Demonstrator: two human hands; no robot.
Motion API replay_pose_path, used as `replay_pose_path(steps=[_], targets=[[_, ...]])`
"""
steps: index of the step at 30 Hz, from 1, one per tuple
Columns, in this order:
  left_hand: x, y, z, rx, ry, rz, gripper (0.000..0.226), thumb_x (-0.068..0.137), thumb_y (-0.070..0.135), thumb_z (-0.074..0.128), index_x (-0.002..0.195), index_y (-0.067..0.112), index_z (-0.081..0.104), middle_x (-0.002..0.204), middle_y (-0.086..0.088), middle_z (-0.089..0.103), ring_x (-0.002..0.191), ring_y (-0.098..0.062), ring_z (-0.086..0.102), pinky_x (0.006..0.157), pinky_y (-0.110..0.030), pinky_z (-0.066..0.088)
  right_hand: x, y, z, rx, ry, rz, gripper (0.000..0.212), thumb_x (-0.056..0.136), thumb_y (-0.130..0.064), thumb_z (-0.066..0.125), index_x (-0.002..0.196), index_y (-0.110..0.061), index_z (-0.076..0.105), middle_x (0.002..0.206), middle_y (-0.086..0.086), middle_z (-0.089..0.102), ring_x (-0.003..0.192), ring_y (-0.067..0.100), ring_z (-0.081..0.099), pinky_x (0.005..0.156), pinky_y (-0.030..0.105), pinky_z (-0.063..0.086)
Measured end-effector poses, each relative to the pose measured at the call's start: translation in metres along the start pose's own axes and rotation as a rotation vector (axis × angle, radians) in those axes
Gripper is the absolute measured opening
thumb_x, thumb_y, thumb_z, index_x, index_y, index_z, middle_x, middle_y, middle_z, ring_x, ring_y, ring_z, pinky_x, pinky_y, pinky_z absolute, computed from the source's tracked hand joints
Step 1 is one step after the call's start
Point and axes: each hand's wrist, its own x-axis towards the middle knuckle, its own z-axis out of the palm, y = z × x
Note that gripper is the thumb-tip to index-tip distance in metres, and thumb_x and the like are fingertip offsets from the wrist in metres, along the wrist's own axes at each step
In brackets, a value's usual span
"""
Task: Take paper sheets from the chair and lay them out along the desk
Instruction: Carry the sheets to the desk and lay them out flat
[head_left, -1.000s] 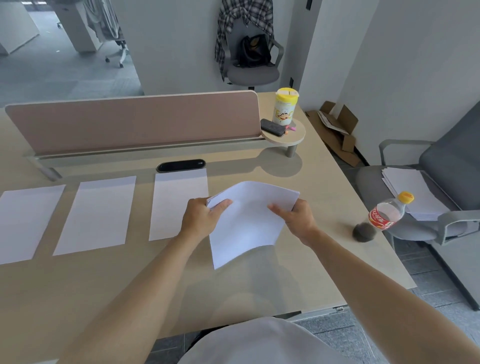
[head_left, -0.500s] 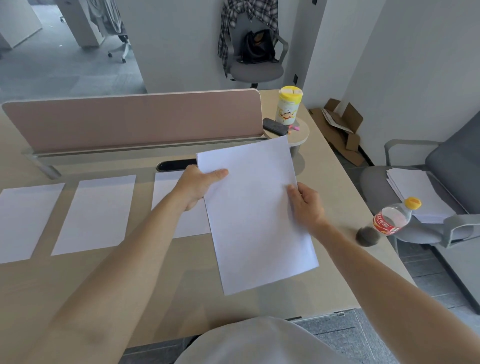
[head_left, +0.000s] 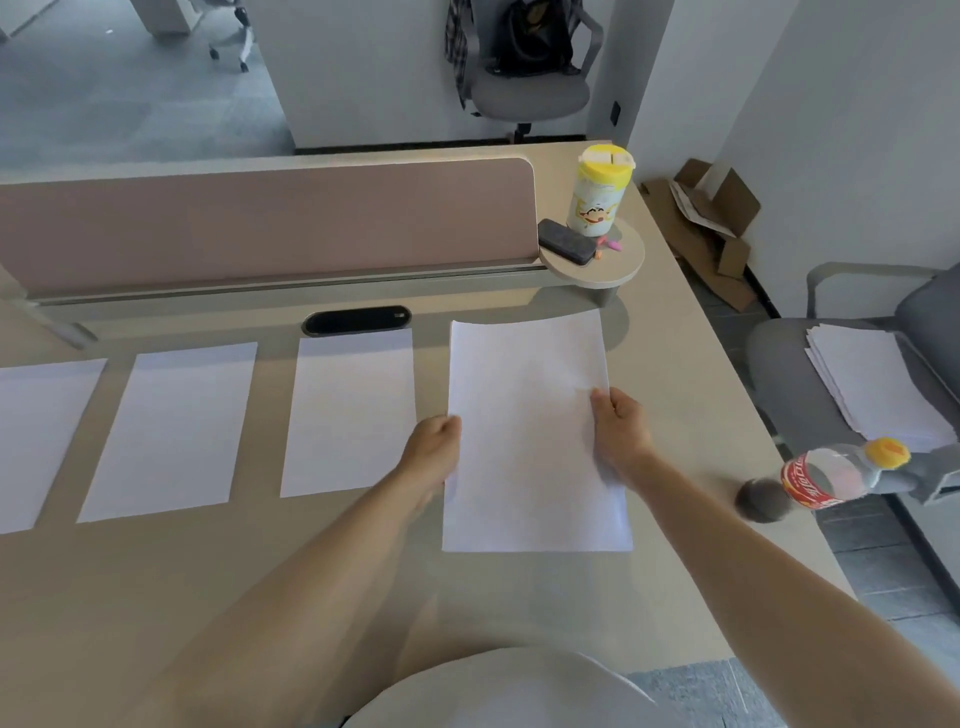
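A white paper sheet lies nearly flat on the beige desk, to the right of three sheets in a row: one, one and one at the left edge. My left hand pinches the sheet's left edge. My right hand holds its right edge, thumb on top. A stack of paper sheets rests on the seat of the grey chair at the right.
A pink divider panel runs along the desk's back. A round shelf carries a yellow-lidded canister and a dark case. A plastic bottle lies near the desk's right edge. Flattened cardboard sits on the floor.
The sheet was held curled in the air, then raised flat; now it has come down onto the desk to the right of the third sheet, both hands still on its edges.
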Motion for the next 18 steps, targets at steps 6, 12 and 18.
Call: replay_pose_path(steps=[6, 12, 18], targets=[[0.051, -0.004, 0.027, 0.156, 0.186, -0.006, 0.035, 0.104, 0.02, 0.032, 0.069, 0.015, 0.031, 0.069, -0.002, 0.033, 0.068, -0.019, 0.032, 0.059, -0.032, 0.024, 0.047, 0.014, 0.02, -0.185, -0.039, 0.042, 0.035, 0.105, -0.03, 0.036, 0.077, -0.011, 0.045, 0.069, 0.001, 0.042, 0.065, 0.02, 0.039, 0.062, 0.031, 0.033], [0.098, -0.003, 0.044, 0.18, 0.184, -0.077, 0.043, 0.106, 0.019, 0.031, 0.064, 0.016, 0.031, 0.064, 0.0, 0.035, 0.066, -0.018, 0.036, 0.067, -0.032, 0.029, 0.097, 0.028, 0.031, -0.308, -0.103, 0.149, 0.037, 0.104, -0.038, 0.029, 0.094, -0.008, 0.048, 0.077, 0.001, 0.05, 0.077, 0.024, 0.049, 0.071, 0.032, 0.035], [0.14, 0.003, 0.054, 0.118, 0.165, -0.239, 0.042, 0.105, 0.023, 0.034, 0.064, 0.012, 0.035, 0.062, -0.003, 0.035, 0.06, -0.018, 0.036, 0.058, -0.032, 0.027, 0.133, 0.042, 0.043, -0.326, -0.08, 0.25, 0.034, 0.102, -0.041, 0.032, 0.089, -0.012, 0.043, 0.07, 0.0, 0.043, 0.074, 0.024, 0.046, 0.067, 0.032, 0.034]])
